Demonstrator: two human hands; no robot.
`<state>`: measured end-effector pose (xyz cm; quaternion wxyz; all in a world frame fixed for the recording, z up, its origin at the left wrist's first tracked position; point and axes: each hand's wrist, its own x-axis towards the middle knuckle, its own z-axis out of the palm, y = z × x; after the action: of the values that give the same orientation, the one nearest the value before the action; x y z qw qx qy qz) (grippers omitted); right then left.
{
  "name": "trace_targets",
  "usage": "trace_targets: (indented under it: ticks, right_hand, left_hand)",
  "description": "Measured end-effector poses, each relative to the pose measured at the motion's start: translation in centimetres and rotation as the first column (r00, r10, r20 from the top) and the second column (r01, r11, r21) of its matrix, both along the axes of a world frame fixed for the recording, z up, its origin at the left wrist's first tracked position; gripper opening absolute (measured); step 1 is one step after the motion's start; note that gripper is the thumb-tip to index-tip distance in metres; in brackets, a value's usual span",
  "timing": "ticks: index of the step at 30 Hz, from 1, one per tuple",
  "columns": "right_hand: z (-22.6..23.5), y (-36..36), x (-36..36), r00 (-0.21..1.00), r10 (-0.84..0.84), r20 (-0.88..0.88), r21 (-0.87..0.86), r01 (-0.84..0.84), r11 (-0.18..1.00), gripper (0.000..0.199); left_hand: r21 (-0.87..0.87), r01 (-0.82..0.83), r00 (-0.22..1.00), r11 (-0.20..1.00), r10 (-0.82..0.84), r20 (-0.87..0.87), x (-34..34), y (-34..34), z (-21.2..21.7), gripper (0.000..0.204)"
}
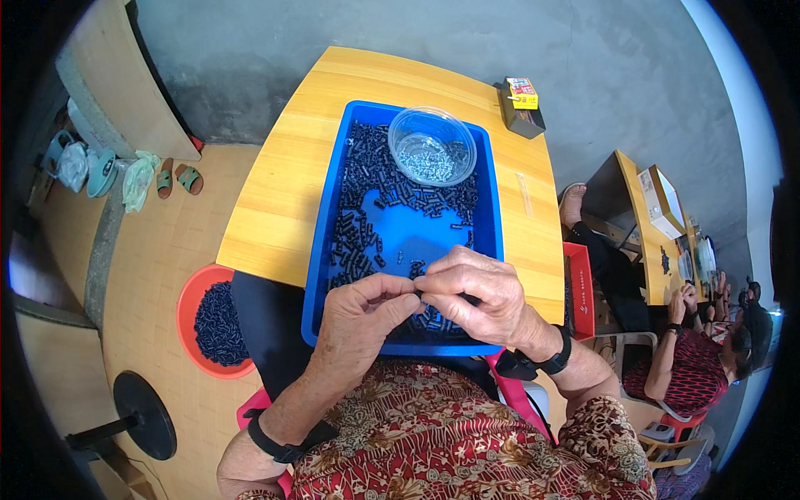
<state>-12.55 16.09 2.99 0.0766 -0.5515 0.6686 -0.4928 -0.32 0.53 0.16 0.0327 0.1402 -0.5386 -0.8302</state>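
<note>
Above the near half of a blue plastic tray (498, 208), my left hand (362, 312) and my right hand (483, 296) meet with their fingertips pinched together. Whatever sits between the fingers is too small or hidden to name. Many small black cylindrical parts (354, 237) lie in the tray, heaped along its left side and far end, with a few below my hands. A clear round plastic tub (400, 125) rests on the black parts at the tray's far right and holds small silvery metal pieces (429, 160). A couple of silvery pieces lie on the tray's bare blue bottom.
The tray lies on a yellow wooden table (283, 192). A dark box (523, 119) with a yellow packet stands at its far right corner. On the floor at left is an orange-red basin (187, 333) of black parts; a red crate (581, 292) is at right. Another person (683, 371) sits at a second table.
</note>
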Motion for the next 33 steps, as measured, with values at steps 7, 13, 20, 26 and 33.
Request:
trace_targets:
  ticks: [7, 13, 20, 26, 33]
  right_hand:
    - [-0.8, 0.0, 0.4, 0.991, -0.016, -0.13, -0.041, 0.011, 0.999, 0.025]
    - [0.2, -0.7, -0.2, 0.981, -0.106, -0.162, -0.035, 0.102, 0.994, 0.043]
    - [0.0, -0.9, -0.3, 0.934, -0.1, -0.344, -0.05, 0.088, 0.995, 0.041]
    - [-0.5, -0.8, -0.4, 0.937, -0.109, -0.331, -0.062, 0.094, 0.994, 0.039]
    - [0.0, -0.9, -0.5, 0.877, -0.103, -0.47, -0.016, 0.109, 0.994, 0.038]
  left_hand:
    - [0.057, 0.016, 1.0, 0.998, -0.016, 0.004, 0.0, -0.1, -0.3, 0.016]
    - [0.126, -0.049, 0.998, 0.991, 0.045, 0.035, -0.8, -0.4, 0.9, 0.016]
    - [0.218, -0.026, 0.997, 0.976, 0.011, 0.071, -0.7, -0.3, 0.2, 0.016]
    - [0.212, 0.01, 0.998, 0.977, -0.023, 0.058, -0.8, -0.3, 0.0, 0.016]
    - [0.147, -0.003, 0.999, 0.989, -0.003, 0.044, -0.7, -0.3, 0.1, 0.015]
